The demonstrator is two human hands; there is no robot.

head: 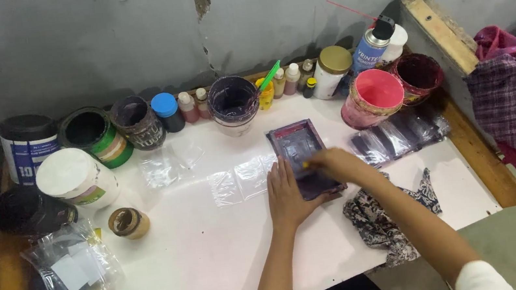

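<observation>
Fingers of the left hand (287, 194) lie flat and spread on the small purple-stained frame (304, 157) at mid-table, apparently steadying it, while the right hand (337, 163) presses something yellow-tipped (grip unclear) onto its surface beside the patterned rag (381, 215).

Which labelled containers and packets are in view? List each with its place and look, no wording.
Black-lidded tub: far left, white and blue label.
Green-banded can: back row, open, dark inside.
Spray can: back right, blue, black nozzle, red straw.
Gold-lidded jar: beside the spray can, white body.
Clear packets: front left, holding grey cards.
</observation>
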